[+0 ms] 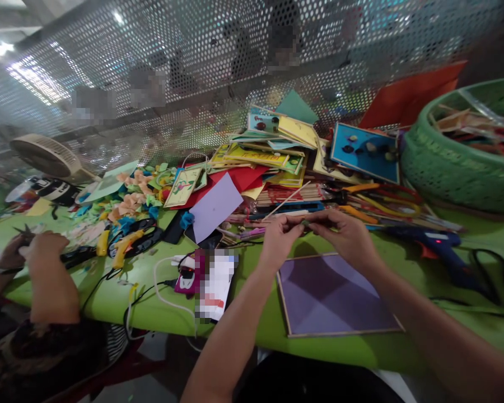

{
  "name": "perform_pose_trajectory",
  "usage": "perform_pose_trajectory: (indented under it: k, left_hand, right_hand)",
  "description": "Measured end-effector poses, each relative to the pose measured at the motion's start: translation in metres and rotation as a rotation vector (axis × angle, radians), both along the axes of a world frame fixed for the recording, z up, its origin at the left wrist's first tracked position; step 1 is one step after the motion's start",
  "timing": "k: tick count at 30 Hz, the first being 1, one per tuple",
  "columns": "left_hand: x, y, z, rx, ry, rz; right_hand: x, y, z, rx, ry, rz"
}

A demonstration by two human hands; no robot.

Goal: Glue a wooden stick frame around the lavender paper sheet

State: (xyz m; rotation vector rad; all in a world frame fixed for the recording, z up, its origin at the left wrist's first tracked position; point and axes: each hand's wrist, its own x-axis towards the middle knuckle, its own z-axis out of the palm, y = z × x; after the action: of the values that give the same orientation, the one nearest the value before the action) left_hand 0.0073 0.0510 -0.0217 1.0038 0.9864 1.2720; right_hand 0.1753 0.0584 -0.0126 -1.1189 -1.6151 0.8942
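Observation:
My left hand [282, 232] and my right hand [339, 226] meet fingertip to fingertip above the far edge of a purple card panel [336, 296] with thin wooden strips along its edges. Pinched between them is a small dark green piece [305, 222], too small to make out further. Both hands are closed on it. The panel lies flat on the green table [252, 330], in front of my body. A blue glue gun [439, 246] with a red light rests to the right of my right hand.
A co-worker's hands [37, 246] hold scissors [24, 230] at the left. Behind my hands lie a lilac card [217, 208], stacked decorated cards [260, 157] and a blue picture [365, 150]. A green basket [466, 151] stands at right. A phone [217, 285] and cables lie left of the panel.

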Motion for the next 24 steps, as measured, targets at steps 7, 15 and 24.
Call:
perform_pose_trajectory:
  k: [7, 15, 24]
  left_hand:
    - [-0.0012, -0.0024, 0.0038, -0.018, -0.004, -0.044]
    - [-0.0002, -0.0045, 0.0045, -0.006, 0.013, -0.04]
    - [0.0011, -0.0042, 0.0018, -0.001, 0.075, 0.005]
  right_hand:
    - [0.0025, 0.0039, -0.0043, -0.111, 0.113, 0.033]
    - [0.0023, 0.0011, -0.0019, -0.083, 0.083, 0.104]
    - [-0.0001, -0.001, -0.0013, -0.017, 0.005, 0.056]
